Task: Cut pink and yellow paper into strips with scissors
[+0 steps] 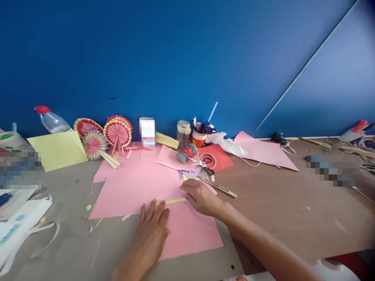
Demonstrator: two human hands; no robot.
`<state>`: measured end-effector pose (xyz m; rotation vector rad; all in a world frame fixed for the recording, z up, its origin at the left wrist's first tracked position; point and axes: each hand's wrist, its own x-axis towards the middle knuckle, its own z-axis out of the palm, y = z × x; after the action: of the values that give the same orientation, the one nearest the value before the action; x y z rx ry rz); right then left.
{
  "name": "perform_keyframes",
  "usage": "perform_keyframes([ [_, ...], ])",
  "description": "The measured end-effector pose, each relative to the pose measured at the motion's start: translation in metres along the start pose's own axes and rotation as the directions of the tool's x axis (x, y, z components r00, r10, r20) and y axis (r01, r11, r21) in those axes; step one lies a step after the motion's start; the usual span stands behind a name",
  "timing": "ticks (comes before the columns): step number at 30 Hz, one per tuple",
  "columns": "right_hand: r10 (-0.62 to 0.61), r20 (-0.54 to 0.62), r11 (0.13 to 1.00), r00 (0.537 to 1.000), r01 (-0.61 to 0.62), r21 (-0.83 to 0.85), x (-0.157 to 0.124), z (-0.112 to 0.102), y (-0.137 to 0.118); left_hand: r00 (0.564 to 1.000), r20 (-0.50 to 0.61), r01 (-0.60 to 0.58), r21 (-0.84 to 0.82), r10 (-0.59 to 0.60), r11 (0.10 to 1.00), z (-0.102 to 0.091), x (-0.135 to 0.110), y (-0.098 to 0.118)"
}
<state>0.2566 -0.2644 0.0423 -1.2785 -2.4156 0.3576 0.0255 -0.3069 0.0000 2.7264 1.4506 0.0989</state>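
Note:
A narrow yellow paper strip (175, 201) lies across the pink paper (190, 230) in front of me. My left hand (150, 234) rests flat with its fingers spread, fingertips at the strip's left end and on the pink sheets. My right hand (203, 198) is closed, thumb and curled fingers at the strip's right end; part of the strip is hidden beneath it. Just beyond this hand lie a silver utility knife (219, 186) and scissors with black handles (208, 166). Larger pink sheets (131, 183) spread out behind the left hand.
Folded paper fans (118, 133), a tilted bottle (54, 121), a jar (183, 130) and a red cup of pens (199, 138) stand along the blue wall. A yellow sheet (58, 150) is at left, a glittery roll (187, 153) at centre, another pink sheet (263, 152) at right.

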Motion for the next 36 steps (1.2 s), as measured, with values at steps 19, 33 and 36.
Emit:
perform_keyframes([
  [19,-0.107,-0.042,0.994,0.993,0.109,0.028,0.049,0.029,-0.026,0.994,-0.015,0.109,0.020,-0.109,0.994,-0.010,0.020,-0.005],
  [33,0.192,-0.210,0.813,0.959,-0.275,-0.514,0.194,-0.012,0.052,0.979,-0.088,0.181,-0.045,-0.185,0.982,0.005,0.037,-0.005],
  [36,0.173,-0.169,0.804,0.970,-0.239,-0.545,0.213,0.001,0.056,0.977,-0.129,0.164,-0.036,-0.167,0.986,0.014,0.035,-0.007],
])
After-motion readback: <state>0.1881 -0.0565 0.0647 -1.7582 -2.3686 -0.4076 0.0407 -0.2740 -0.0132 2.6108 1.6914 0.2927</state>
